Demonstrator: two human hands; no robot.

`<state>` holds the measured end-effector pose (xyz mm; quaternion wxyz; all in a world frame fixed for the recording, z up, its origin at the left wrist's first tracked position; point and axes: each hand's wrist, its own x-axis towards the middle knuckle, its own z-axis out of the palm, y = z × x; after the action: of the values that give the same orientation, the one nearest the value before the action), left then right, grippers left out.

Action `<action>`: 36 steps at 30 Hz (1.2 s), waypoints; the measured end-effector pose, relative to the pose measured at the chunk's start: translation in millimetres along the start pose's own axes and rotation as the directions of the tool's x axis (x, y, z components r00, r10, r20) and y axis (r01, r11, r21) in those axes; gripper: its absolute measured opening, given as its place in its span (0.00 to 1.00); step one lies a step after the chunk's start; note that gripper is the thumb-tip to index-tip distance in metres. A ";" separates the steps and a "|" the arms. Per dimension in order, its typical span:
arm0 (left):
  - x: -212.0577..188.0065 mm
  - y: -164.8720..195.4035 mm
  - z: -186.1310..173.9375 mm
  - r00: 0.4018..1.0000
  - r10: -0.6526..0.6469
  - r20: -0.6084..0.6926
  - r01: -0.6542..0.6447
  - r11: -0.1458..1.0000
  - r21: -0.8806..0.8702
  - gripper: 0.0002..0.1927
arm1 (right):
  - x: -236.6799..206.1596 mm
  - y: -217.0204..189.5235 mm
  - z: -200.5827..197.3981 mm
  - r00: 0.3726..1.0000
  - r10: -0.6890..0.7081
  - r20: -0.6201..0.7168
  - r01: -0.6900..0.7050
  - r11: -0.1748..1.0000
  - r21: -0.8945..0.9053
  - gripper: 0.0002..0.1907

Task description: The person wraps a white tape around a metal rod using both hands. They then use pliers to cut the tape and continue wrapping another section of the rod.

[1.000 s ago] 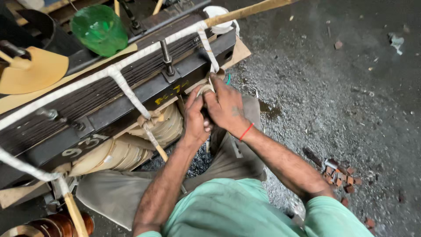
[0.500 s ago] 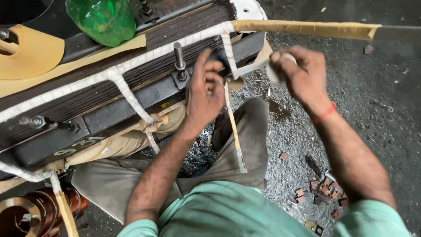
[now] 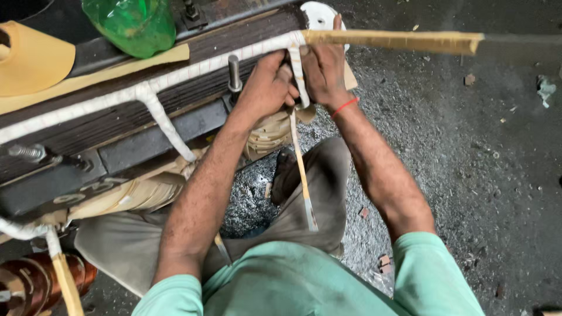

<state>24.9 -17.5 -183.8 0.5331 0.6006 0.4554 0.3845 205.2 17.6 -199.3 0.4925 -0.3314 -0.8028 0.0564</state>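
Filling the left half of the frame, a dark laminated steel core clamped by black metal bars runs diagonally from lower left up to top centre, with a bolt standing on it. Below it lie tan paper-wrapped coils, and a copper-coloured winding shows at the lower left corner. Grey gritty floor takes the right half.

Along the core's upper edge runs a white cloth tape binding; a narrow strip of the same white tape hangs down from between the hands towards the lower centre. The left hand is curled closed around the tape just right of the bolt. The right hand, a red thread at its wrist, touches the left hand and pinches the tape where it crosses the core's edge.

A long tan paper-wrapped bar reaches from just above the hands to the upper right. A crumpled green plastic bottle lies at top left, beside a yellow-tan paper sheet.
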 end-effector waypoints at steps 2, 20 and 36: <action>-0.4 -2.5 -0.9 1.000 -0.026 -0.007 0.026 0.999 0.039 0.18 | -4.5 7.4 7.0 0.999 0.032 -0.001 -0.032 0.998 -0.062 0.12; -89.7 14.4 0.4 0.958 -0.287 0.004 0.222 0.734 -0.642 0.12 | -52.1 -142.5 -46.8 0.988 -0.148 -0.036 0.136 0.965 -0.226 0.28; -91.7 -7.8 5.7 0.983 -0.048 -0.175 0.008 0.975 -0.224 0.25 | 17.1 -90.7 -142.8 0.714 -0.293 0.636 0.499 0.850 -0.169 0.22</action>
<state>2.7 -106.8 -190.2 0.5590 0.4936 0.4643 0.4778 275.2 -76.3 -75.9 0.1573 -0.1920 -0.9648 -0.0871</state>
